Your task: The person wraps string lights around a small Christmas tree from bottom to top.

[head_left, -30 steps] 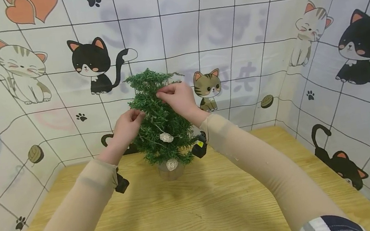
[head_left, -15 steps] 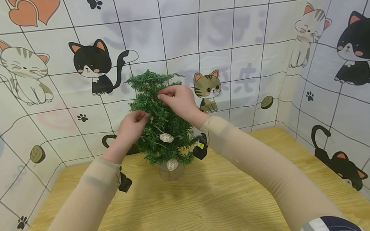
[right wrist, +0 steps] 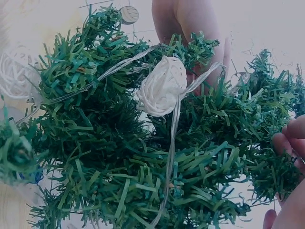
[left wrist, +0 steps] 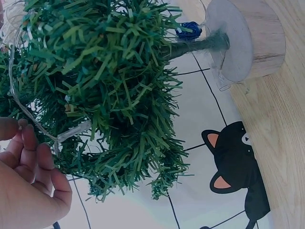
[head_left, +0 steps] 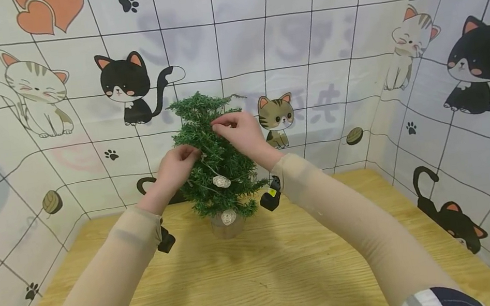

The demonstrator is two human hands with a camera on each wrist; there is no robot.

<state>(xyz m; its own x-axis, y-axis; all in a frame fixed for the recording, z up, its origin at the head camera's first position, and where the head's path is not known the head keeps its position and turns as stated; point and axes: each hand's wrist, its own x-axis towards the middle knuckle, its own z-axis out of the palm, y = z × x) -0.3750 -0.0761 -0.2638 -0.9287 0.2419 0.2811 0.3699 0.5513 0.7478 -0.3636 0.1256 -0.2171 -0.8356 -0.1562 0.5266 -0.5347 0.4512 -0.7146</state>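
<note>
A small artificial Christmas tree stands upright on a pale round base. Clear-wire string lights with white woven balls run over its branches; one ball shows large in the right wrist view. My left hand is at the tree's left side, thumb and fingers pinching at the light wire. Higher on the right, my right hand pinches a branch tip with thumb and fingers; its exact contact is partly hidden by foliage. A second white ball hangs low in front of the base.
The wooden table spreads in front of the tree. A cat-print cloth wall stands close behind and at both sides. A blue woven ball hangs near the trunk in the left wrist view. Black wrist cameras hang under the wrists.
My left hand has shifted right and a little inward, its fingertips now farther over the foliage. The right hand stays nearly in place on the tree. The view has shifted slightly.
</note>
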